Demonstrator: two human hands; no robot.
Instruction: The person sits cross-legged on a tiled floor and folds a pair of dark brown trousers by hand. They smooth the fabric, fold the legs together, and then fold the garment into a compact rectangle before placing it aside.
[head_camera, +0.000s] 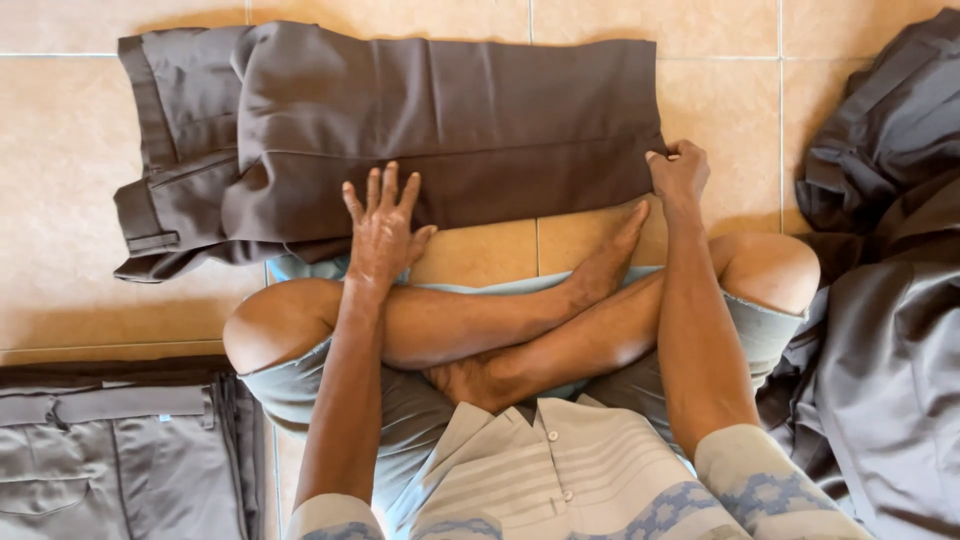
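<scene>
On tan tiles, left hand (382, 225) flat on brown trousers (420, 130) — right hand (680, 172) pinching hem

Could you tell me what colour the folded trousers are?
Dark brown trousers, plain, in the head view.

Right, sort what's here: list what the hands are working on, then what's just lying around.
In hand:
- brown trousers, spread on the tiled floor
- left hand, flat on them
- right hand, gripping their folded end

Lying about:
- grey trousers, folded, lower left
- dark clothes heap, right
</scene>
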